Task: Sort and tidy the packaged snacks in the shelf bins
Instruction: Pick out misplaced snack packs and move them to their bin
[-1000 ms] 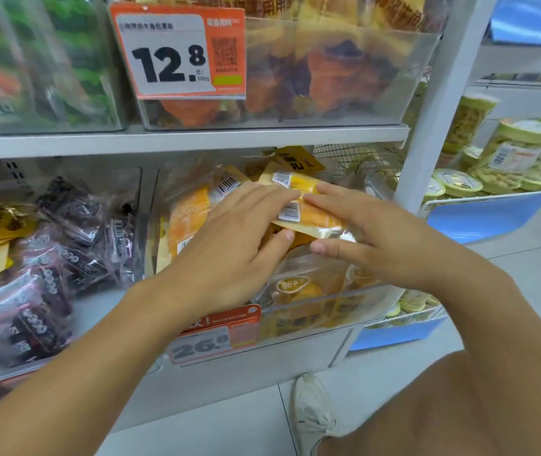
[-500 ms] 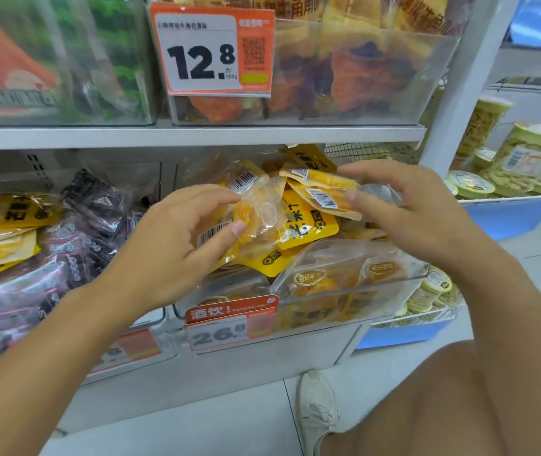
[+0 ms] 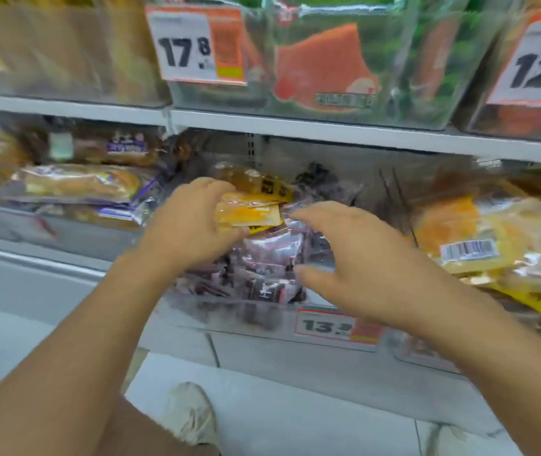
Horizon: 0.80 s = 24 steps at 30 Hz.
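Fingers of my left hand (image 3: 187, 230) are pinching a few yellow snack packets (image 3: 248, 214) above the clear bin (image 3: 229, 311) of dark packets (image 3: 262, 268). At three o'clock of them, my right hand (image 3: 358, 261) is hovering with fingers spread and loosely bent, gripping nothing.

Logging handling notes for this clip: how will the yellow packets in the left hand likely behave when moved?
The yellow packets look thin and flat, so probably light and floppy. Their film is glossy, so a stack may slide apart; the left hand clamps them together. The right hand hovers open beside them.
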Motion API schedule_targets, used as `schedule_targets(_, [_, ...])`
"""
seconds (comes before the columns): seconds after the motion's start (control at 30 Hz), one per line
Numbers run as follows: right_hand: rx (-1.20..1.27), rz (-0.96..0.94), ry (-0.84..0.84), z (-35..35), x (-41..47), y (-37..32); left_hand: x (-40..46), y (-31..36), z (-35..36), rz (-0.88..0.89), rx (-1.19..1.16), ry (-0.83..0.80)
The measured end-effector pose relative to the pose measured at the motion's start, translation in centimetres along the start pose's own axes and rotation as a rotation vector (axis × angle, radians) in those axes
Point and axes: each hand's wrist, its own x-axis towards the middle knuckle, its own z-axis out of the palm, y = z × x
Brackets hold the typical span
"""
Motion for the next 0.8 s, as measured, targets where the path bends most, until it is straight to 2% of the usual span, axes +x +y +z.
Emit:
schedule_targets(0.1, [-0.132, 0.002, -0.053, 3.0, 8.1, -1.6, 0.4, -3.0, -0.9, -0.094, 0.013, -0.099])
schedule_targets(0.17, [-0.181, 0.043, -0.204, 4.8, 12.5, -1.7, 0.8, -3.4, -0.5, -0.142, 0.0, -0.128])
schedule_targets(0.27, [-0.092, 0.037, -0.393, 5.7, 16.3, -1.0, 1.4, -3.9, 0.3, -0.189, 0.052, -0.178])
schedule_targets(0.37, [-0.088, -0.049, -0.317, 5.1, 17.8, 0.4, 1.8, -4.5, 0.5, -0.205, -0.024, -0.148])
schedule_targets(0.47, [-0.093, -0.115, -0.211, 5.7, 18.1, 1.6, 1.8, -4.3, 0.1, -0.181, -0.203, -0.043])
schedule_targets(0.63, [-0.208, -0.107, -0.065, 7.9, 18.1, 1.1, 1.4, -3.8, -0.2, -0.285, -0.66, 0.005])
schedule_targets(0.8, [-0.052, -0.106, -0.044, 5.9, 16.5, 1.7, 1.4, -3.3, -0.8, -0.212, -0.965, 0.402])
